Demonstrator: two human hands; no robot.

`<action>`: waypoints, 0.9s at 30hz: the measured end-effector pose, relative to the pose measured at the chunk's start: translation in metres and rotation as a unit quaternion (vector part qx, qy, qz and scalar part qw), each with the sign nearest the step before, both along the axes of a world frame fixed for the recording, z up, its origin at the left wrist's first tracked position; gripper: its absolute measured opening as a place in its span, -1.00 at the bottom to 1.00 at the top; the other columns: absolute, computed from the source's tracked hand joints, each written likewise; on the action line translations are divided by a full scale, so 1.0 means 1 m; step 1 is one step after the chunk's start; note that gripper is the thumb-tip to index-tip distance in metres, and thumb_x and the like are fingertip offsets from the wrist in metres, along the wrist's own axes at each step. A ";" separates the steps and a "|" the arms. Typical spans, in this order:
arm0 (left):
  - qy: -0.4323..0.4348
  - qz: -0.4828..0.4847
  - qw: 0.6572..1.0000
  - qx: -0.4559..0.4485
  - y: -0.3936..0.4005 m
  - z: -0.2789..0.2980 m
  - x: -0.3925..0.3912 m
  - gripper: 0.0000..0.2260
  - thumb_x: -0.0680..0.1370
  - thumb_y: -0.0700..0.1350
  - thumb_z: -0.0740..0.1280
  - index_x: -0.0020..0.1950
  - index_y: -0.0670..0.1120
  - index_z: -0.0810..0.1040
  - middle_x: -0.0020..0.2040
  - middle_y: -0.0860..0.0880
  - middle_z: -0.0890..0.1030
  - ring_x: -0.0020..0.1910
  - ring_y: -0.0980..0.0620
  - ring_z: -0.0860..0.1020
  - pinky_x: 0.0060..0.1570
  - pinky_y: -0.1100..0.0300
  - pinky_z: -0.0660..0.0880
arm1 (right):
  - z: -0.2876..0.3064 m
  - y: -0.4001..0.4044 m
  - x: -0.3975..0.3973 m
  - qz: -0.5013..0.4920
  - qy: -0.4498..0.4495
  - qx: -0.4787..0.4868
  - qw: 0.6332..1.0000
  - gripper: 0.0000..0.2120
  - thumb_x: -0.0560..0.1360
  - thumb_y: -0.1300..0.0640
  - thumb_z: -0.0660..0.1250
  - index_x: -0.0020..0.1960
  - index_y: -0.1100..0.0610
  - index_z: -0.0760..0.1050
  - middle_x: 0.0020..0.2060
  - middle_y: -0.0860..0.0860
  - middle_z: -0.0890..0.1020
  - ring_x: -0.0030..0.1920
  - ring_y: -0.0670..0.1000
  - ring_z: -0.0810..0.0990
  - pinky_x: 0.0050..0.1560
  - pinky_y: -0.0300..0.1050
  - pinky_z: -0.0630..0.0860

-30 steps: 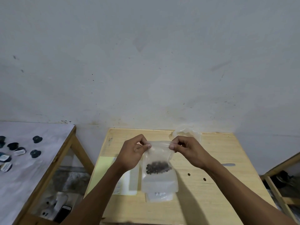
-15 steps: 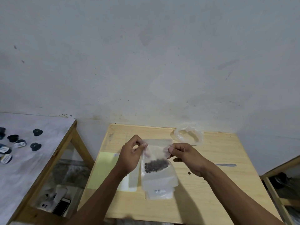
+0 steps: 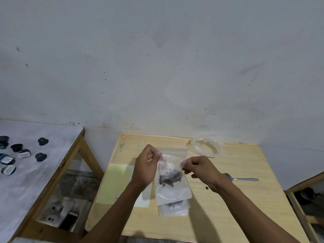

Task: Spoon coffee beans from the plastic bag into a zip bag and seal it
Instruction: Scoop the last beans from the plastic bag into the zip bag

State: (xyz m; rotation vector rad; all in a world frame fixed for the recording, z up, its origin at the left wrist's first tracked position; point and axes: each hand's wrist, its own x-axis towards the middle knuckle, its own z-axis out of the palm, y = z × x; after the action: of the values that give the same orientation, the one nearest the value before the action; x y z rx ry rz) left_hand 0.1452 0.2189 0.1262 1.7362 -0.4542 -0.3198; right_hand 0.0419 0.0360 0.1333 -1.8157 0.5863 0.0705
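A clear zip bag (image 3: 171,188) with a dark clump of coffee beans (image 3: 169,178) inside hangs just above the wooden table (image 3: 236,204). My left hand (image 3: 146,166) pinches its upper left edge, near the zip strip. My right hand (image 3: 201,170) pinches the right side, a little lower. The open plastic bag (image 3: 206,146) lies rolled down at the table's back right. A metal spoon (image 3: 244,179) rests on the table just right of my right wrist, partly hidden by it.
Another filled zip bag (image 3: 173,209) lies flat under the held one. Yellow and white sheets (image 3: 115,183) lie on the table's left. One loose bean (image 3: 206,188) sits by my right wrist. A white-topped side table (image 3: 35,172) with several dark caps stands left.
Both hands have lowered the zip bag toward the table, and my right hand has slid down its right edge. The spoon now shows beside my right wrist.
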 end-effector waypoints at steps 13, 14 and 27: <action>0.052 0.048 0.997 0.031 -0.032 -0.005 0.000 -0.84 0.61 -0.17 0.28 -0.15 -0.15 0.43 -0.26 -0.09 0.69 -0.30 -0.08 0.66 -0.23 0.17 0.51 | -0.001 -0.041 0.001 0.052 -0.039 0.082 0.995 -0.83 0.60 0.16 0.30 -0.15 0.16 0.53 -0.19 -0.02 0.58 -0.14 -0.06 0.51 -0.01 -0.15 0.46; 0.049 0.049 0.997 0.030 -0.034 -0.004 -0.001 -0.84 0.61 -0.17 0.28 -0.16 -0.15 0.43 -0.26 -0.09 0.69 -0.31 -0.07 0.66 -0.25 0.22 0.51 | -0.004 -0.042 0.002 0.037 -0.038 0.097 0.994 -0.85 0.59 0.16 0.31 -0.14 0.14 0.54 -0.20 0.00 0.59 -0.16 -0.05 0.53 -0.03 -0.15 0.47; 0.180 0.132 0.975 -0.025 0.001 -0.018 -0.043 -0.81 0.63 -0.14 0.28 -0.01 -0.27 0.55 -0.13 -0.15 0.70 -0.15 -0.11 0.69 -0.10 0.14 0.62 | -0.025 -0.014 0.038 0.058 -0.057 0.085 0.993 -0.82 0.55 0.13 0.39 -0.23 0.10 0.54 -0.34 -0.06 0.61 -0.26 -0.01 0.53 -0.18 -0.09 0.43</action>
State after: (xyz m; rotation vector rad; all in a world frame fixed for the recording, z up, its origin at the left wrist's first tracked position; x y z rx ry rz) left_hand 0.1025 0.2200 0.1081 1.6218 0.0309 -0.4167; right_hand 0.0802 0.0219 0.1083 -1.6743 0.3826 0.0915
